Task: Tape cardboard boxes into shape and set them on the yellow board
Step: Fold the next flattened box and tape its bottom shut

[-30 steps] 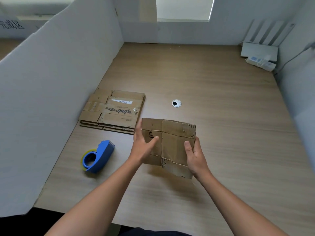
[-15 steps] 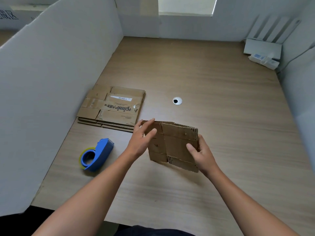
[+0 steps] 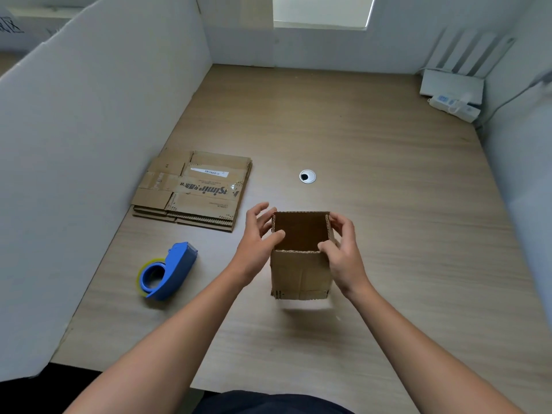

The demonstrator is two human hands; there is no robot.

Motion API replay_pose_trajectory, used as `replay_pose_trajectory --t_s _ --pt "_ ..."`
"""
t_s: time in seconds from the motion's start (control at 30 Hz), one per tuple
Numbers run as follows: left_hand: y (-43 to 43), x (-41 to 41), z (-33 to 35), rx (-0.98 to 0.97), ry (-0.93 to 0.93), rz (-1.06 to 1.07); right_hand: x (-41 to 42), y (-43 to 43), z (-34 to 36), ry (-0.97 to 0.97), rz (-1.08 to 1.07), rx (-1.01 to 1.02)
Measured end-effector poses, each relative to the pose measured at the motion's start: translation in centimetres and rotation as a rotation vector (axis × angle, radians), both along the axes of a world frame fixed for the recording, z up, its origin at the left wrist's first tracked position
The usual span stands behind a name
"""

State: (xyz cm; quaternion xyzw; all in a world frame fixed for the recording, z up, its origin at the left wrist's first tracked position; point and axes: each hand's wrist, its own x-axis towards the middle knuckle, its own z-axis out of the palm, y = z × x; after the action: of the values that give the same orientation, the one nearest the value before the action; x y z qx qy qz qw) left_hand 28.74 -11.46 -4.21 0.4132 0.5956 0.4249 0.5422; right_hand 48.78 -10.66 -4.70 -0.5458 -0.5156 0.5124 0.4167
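One wooden desk [image 3: 394, 240] between white partitions [image 3: 89, 150]; left hand [image 3: 257, 244], right hand [image 3: 344, 253] in grip on cardboard box [image 3: 298, 273].

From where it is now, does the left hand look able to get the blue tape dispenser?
Probably yes. The tape dispenser lies on the table left of the left hand, with nothing between them. That hand grips the cardboard box, as the right hand does, so it must let go first.
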Motion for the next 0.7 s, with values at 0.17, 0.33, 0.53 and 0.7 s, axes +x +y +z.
replay_pose_trajectory --t_s 0.17,0.33,0.53,0.7 --pt "-1.8 0.6 -0.8 -0.054 -0.036 0.024 -0.4 -2.1 -1.0 0.032 0.060 0.022" --pt "-3.1 0.0 -1.9 -0.101 -0.056 -0.045 0.4 -4.3 -2.7 0.036 0.163 0.031" --pt "-4.0 -0.4 -2.4 -0.022 -0.033 0.019 2.6 -4.9 -4.1 -0.162 0.383 0.092" --pt "-4.1 -1.2 -2.4 -0.032 0.008 -0.076 3.3 -4.5 -4.6 -0.209 0.348 0.150"
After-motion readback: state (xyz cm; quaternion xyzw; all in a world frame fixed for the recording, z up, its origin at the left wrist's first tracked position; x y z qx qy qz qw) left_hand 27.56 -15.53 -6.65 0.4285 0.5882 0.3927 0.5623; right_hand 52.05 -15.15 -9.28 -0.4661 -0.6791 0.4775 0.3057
